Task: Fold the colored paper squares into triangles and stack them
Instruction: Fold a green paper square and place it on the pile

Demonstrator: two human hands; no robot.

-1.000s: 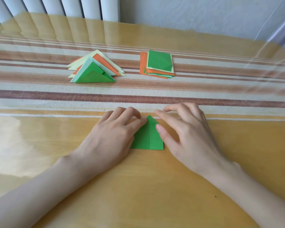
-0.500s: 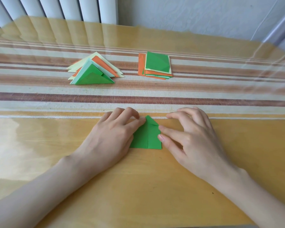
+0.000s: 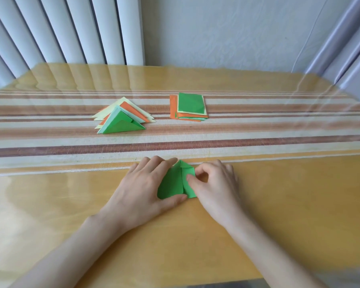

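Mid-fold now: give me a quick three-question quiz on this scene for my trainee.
1. True or false: the left hand lies flat on the green paper.
2. The right hand works the paper with curled fingers on its: A) left side, B) right side, C) neither.
3. Fill in: the top sheet on the pile of squares, right of the stack of triangles, is ___.
Key: 1 true; 2 B; 3 green.

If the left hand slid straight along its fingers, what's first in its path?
The left hand rests on the green paper; ahead lies only striped cloth, then probably the stack of squares, though alignment is uncertain.
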